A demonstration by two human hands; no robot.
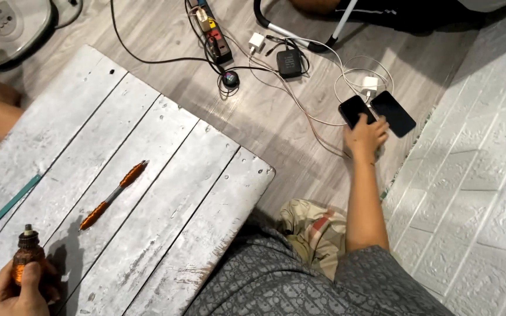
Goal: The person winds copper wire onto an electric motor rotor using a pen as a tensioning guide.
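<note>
the left hand (16, 292) sits at the bottom left corner over the board (165, 175), fingers curled around a small brown bottle (27, 257) held upright, its cap at the top; the right hand (365, 136) reaches out to the floor at the right, fingers bent and resting on the near edge of a dark phone (355, 110); whether it grips the phone cannot be told; a second phone (395, 112) lies just beside the first, both joined to white cables (323, 70); a pen (113, 194) wrapped in copper wire lies on the board, well apart from both hands; a power strip (213, 32) and a black speaker (289, 62) lie on the floor beyond.
</note>
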